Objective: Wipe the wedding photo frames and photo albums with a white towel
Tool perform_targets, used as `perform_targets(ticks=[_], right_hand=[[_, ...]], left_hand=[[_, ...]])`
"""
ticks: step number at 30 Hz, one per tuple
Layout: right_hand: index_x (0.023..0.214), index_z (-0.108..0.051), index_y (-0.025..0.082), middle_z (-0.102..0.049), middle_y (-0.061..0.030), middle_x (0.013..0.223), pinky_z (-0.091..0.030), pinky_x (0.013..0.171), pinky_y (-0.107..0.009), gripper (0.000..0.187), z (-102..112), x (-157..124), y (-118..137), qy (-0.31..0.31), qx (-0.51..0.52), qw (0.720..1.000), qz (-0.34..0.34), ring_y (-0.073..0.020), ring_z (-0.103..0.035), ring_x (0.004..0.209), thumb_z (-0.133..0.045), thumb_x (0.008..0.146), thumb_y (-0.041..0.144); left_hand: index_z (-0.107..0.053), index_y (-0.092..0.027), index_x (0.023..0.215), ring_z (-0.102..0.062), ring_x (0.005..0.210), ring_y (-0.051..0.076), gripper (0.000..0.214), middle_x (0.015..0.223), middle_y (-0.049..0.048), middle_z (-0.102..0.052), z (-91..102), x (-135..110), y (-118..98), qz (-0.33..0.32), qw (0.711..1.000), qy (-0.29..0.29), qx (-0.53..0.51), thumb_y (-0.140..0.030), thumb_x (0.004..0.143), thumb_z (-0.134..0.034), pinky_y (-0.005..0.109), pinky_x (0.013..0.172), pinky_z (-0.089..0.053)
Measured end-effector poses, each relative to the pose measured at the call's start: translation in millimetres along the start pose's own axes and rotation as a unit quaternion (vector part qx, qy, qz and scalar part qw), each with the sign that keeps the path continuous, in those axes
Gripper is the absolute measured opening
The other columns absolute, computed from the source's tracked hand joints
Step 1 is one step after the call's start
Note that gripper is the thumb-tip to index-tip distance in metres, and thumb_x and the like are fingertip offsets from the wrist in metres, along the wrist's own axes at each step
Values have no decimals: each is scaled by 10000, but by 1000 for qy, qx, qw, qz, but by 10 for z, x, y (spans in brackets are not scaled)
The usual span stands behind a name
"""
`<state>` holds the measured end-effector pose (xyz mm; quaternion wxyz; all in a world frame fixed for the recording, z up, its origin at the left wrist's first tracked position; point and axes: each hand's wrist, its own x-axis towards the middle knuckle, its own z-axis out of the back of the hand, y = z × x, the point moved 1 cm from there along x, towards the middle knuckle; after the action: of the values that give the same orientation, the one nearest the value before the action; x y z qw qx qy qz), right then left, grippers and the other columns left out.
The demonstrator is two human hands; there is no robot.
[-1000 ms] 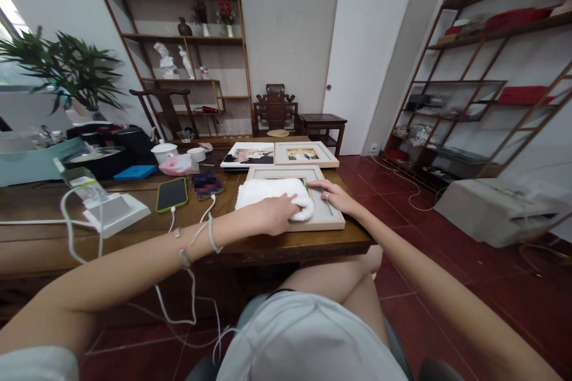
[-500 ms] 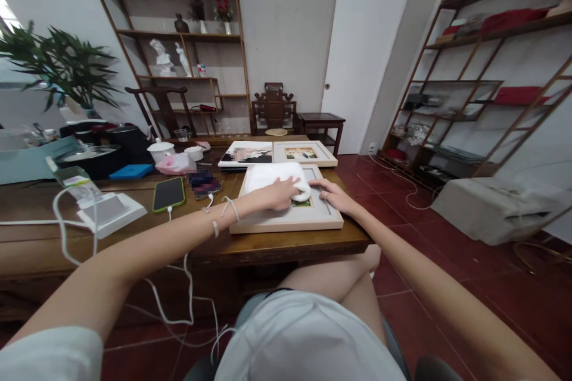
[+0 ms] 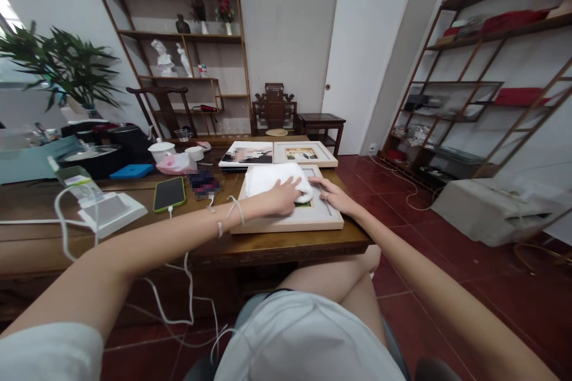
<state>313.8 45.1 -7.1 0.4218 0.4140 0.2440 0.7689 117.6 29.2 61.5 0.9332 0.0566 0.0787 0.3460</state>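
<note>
A light wooden picture frame (image 3: 286, 227) lies flat near the table's front edge, with a pale mat and part of a picture showing. My left hand (image 3: 285, 196) presses on a folded white cloth (image 3: 268, 180), its fingers bent over the cloth's right part. That cloth covers much of the frame's left and middle. At the frame's right side rests my right hand (image 3: 335, 196), a ring on one finger. Its fingers are stretched out over the border, close to the cloth.
Behind lie a second framed picture (image 3: 306, 153) and a photo panel (image 3: 247, 153). Left on the wooden table (image 3: 210, 244) are a phone (image 3: 169, 194) with a cable, a white charging stand (image 3: 111, 211), a blue box (image 3: 131, 171) and white bowls (image 3: 161, 150).
My left hand and the cloth have shifted very slightly to the right over the frame. My right hand stays in nearly the same place.
</note>
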Motion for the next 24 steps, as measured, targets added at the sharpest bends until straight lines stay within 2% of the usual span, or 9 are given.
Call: perform_targets(ticks=[3,5,8,11,13,16,19,21,24], right_hand=[[1288,-419,237,-376,-25,1415,-165,1116,-437,690,-3,0,-14,-5,19,1000,-3,-227,-293,1326,-434,614,84],[1321,-373,233,-329,-24,1445,-132,1126,-429,718,-4,0,-21,-12,25,1000,-7,-224,-253,1347,-445,622,85],[1330,-361,242,-306,-13,1458,-120,1131,-422,722,-7,0,-40,-20,33,999,-18,-219,-230,1357,-459,633,83],[1301,-411,258,-328,4,1448,-128,1130,-419,668,-11,0,-62,-31,37,999,-12,-218,-239,1354,-470,656,91],[1265,-461,269,-380,9,1417,-157,1124,-419,613,-12,0,-69,-32,37,999,0,-218,-281,1336,-464,675,99],[1218,-515,272,-480,2,1338,-233,1097,-432,597,-7,1,-59,-23,32,999,10,-220,-388,1271,-443,658,77],[1124,-594,257,-553,-10,1257,-264,1076,-453,566,7,3,-29,-17,7,1000,15,-235,-422,1238,-436,619,56],[1046,-641,245,-589,-19,1205,-282,1064,-452,522,13,4,-4,-7,-6,1000,30,-239,-444,1213,-429,610,52],[1013,-657,239,-623,-22,1138,-334,1029,-443,506,15,3,28,-1,-8,999,47,-231,-512,1125,-419,608,50]], left_hand=[[-413,-107,1297,-114,1354,351,548,1481,187,-136,-55,262,143,5,999,-32,11,-36,753,-418,568,1002,-251],[-396,-108,1306,-102,1359,338,559,1482,186,-131,-23,367,160,-9,999,-32,16,-19,754,-406,564,1008,-245],[-458,-123,1251,-211,1334,323,514,1454,179,-238,88,376,65,-30,1000,-5,7,-9,754,-393,521,990,-303],[-557,-124,1133,-502,1131,299,417,1298,187,-472,218,237,-93,-36,999,39,-9,-31,763,-390,417,880,-425],[-592,-127,1079,-601,953,259,380,1172,171,-571,291,96,-194,-42,997,64,-10,-49,757,-406,345,791,-458],[-612,-143,1050,-616,835,226,378,1037,135,-635,381,-155,-323,-73,994,81,3,-57,734,-423,288,692,-449],[-625,-158,998,-601,766,207,351,928,100,-654,466,-416,-379,-101,991,90,1,-71,727,-418,267,627,-419],[-626,-170,945,-582,727,183,316,874,68,-652,522,-560,-344,-117,988,95,-24,-79,721,-423,252,608,-401],[-611,-173,898,-550,686,149,280,815,31,-635,576,-678,-171,-136,985,89,-65,-75,712,-426,230,603,-389]])
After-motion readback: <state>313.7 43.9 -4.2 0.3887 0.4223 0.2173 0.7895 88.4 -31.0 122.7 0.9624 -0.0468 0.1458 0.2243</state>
